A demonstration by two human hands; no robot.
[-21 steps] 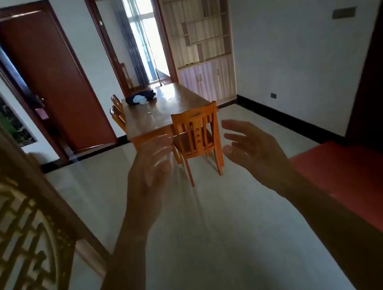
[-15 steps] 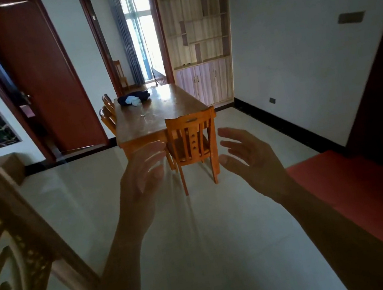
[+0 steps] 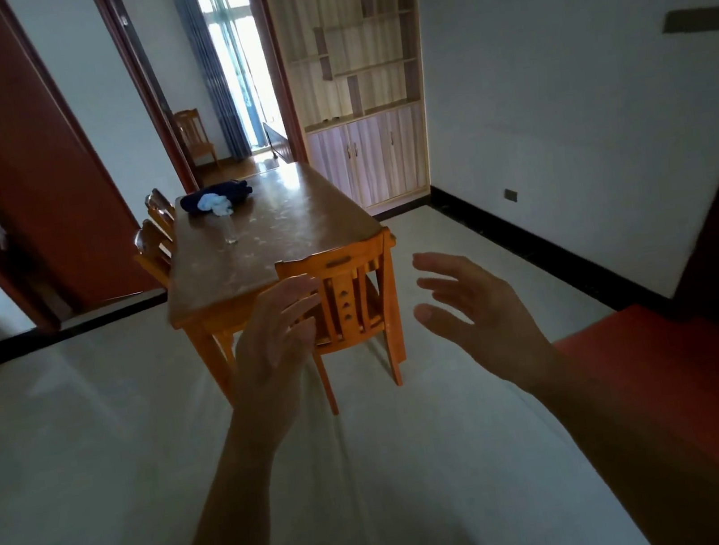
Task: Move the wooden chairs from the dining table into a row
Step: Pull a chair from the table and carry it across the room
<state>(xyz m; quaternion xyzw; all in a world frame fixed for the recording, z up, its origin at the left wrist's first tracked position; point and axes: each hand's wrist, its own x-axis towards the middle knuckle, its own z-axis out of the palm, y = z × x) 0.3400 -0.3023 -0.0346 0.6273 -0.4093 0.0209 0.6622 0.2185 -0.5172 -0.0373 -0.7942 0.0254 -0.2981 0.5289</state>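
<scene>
A wooden chair [image 3: 351, 292] stands at the near end of the dining table [image 3: 267, 235], its back towards me. Two more wooden chairs [image 3: 155, 243] are tucked along the table's left side, only their backs showing. My left hand [image 3: 275, 347] is raised with fingers apart, overlapping the left edge of the near chair's back in the picture; I cannot tell whether it touches. My right hand [image 3: 477, 315] is open to the right of that chair, apart from it. Both hands hold nothing.
A dark cloth bundle [image 3: 216, 197] and a clear glass [image 3: 228, 231] lie on the table. Another chair [image 3: 194, 138] stands beyond the doorway. A shelf cabinet [image 3: 368, 148] fills the back wall, a red bench [image 3: 695, 384] runs along the right. Pale tiled floor surrounds the table.
I have come closer to the table, and the near chair now looks larger. The carved wooden screen at the left has slipped out of view. Both hands stay raised and open.
</scene>
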